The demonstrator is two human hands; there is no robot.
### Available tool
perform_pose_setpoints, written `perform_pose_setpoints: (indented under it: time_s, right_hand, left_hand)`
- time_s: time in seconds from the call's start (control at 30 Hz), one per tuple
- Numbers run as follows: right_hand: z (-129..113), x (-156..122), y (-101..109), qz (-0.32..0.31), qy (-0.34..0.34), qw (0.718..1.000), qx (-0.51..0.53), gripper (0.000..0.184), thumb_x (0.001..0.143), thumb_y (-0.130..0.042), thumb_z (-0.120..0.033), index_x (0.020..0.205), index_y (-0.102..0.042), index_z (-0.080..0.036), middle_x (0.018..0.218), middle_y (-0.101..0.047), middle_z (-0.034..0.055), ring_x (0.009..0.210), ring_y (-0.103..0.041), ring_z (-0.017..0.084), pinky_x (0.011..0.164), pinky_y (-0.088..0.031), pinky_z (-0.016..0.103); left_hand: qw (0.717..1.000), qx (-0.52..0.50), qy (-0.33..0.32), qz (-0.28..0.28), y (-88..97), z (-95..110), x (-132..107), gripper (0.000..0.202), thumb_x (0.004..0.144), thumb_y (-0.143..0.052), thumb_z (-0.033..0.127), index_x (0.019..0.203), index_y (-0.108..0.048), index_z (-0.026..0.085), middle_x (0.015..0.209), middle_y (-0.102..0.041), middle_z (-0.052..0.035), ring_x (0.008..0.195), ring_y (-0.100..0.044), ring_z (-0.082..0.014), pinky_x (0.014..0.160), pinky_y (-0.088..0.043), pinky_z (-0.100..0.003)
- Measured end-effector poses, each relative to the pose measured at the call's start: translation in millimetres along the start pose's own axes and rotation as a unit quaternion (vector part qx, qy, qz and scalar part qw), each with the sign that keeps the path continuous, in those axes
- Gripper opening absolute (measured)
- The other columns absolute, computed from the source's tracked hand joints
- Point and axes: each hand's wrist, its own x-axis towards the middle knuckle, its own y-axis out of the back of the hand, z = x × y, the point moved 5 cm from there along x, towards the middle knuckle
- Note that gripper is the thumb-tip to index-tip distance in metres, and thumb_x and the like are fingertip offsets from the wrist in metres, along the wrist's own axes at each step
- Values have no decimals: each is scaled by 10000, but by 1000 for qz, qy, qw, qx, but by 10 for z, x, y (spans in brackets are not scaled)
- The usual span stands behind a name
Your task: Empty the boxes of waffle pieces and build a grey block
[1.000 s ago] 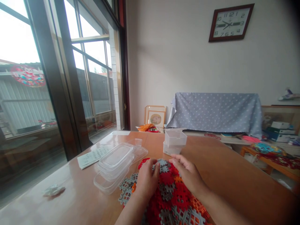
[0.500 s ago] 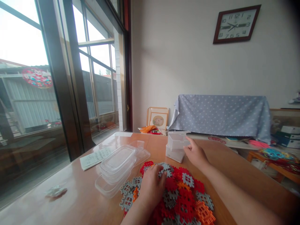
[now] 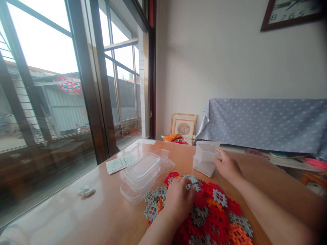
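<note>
A pile of notched plastic building pieces (image 3: 216, 217) in red, grey and orange lies in front of me. My left hand (image 3: 180, 197) rests on its left part, fingers bent down and thumb apart; the fingertips are partly hidden. Beyond the pile, my right hand (image 3: 227, 165) has its index finger and thumb at the right side of a clear plastic box (image 3: 205, 152), holding it there. That box sits over a second clear box (image 3: 203, 168), slightly offset from it.
Clear plastic lids (image 3: 141, 166) lie stacked left of the pile, beside a handwritten paper pad (image 3: 120, 164). A crumpled white wrapper (image 3: 86, 191) is on the table (image 3: 107, 217) at left. A window (image 3: 87, 85) borders the left side.
My view has turned to the left, so everything appears shifted right and the clock is partly cut off. Both hands keep their places at the pile and the box.
</note>
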Motion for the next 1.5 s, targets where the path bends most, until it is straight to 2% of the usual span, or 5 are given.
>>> perform_pose_setpoints:
  time_s: [0.43,0.8,1.23,1.37,1.5]
  right_hand:
    - [-10,21,17,14,9,1000,10,365,934,-506,-425,1242,-638,-282,847,-754,32,712,-666,211,620,-422,282]
    - [-26,3,76,13,13,1000,3,364,932,-505,-425,1233,-646,-276,825,-736,29,694,-642,206,626,-417,282]
    - [-160,23,13,-2,32,998,47,409,928,-499,-377,1297,-634,-262,780,-714,20,695,-646,202,658,-443,289]
    - [-163,-78,108,12,27,997,77,525,912,-511,-389,1413,-555,-241,720,-679,2,715,-641,212,705,-466,314]
    - [-55,-370,236,-5,-13,992,128,515,912,-498,-455,1350,-589,-199,795,-717,28,710,-671,199,697,-516,313]
  left_hand:
    - [1000,-20,-4,0,-13,-29,24,211,958,-527,353,1046,-679,235,1057,-727,-67,1037,-650,-263,907,-490,-388]
    - [1000,-11,3,-8,-36,-63,35,257,958,-518,380,1078,-687,228,1096,-730,-99,1049,-666,-276,896,-503,-386]
    - [1000,-2,-2,-17,-29,-23,37,204,939,-534,327,1025,-687,223,1056,-731,-92,1007,-671,-264,845,-502,-362]
    - [1000,-1,-7,-17,-29,-25,38,215,954,-523,333,1045,-680,219,1062,-732,-92,1025,-672,-263,872,-497,-361]
    - [1000,-1,-21,-14,-33,-23,42,220,964,-522,345,1065,-676,225,1066,-736,-89,1030,-675,-263,884,-492,-366]
